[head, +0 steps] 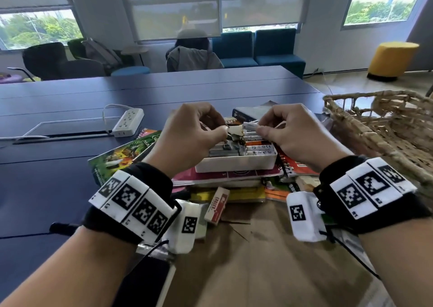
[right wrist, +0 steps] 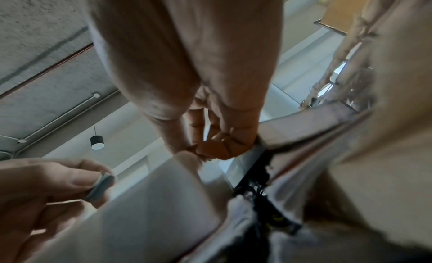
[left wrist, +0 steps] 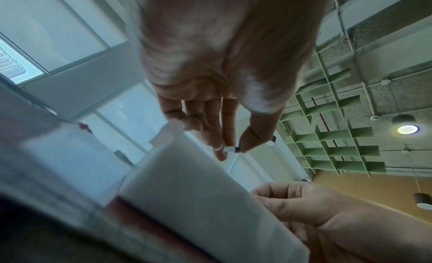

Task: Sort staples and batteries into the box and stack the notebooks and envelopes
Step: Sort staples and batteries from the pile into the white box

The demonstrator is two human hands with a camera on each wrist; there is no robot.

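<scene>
Near edge: a brown paper sheet (head: 269, 260) covered the desk (head: 46, 166), an eraser (head: 216, 205) lying on it.
Box: the white box (head: 234, 163) sat atop stacked notebooks (head: 225, 178), holding staples (head: 223, 149) left, batteries (head: 260, 148) right.
Left hand (head: 187, 138): fingers (left wrist: 228, 137) pinched a small staple strip (left wrist: 231, 149) above the box.
Right hand (head: 297, 138): fingers curled, pinching a battery (head: 250, 126).
Right: a wicker basket (head: 386, 124).
Mid-desk: a power strip (head: 128, 122).
Far: blue sofas (head: 255, 49), a yellow stool (head: 391, 60), shaded windows (head: 178, 7).

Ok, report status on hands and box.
Left hand pinches staple strip. Right hand pinches battery. Both over white box. Nothing blocking.
</scene>
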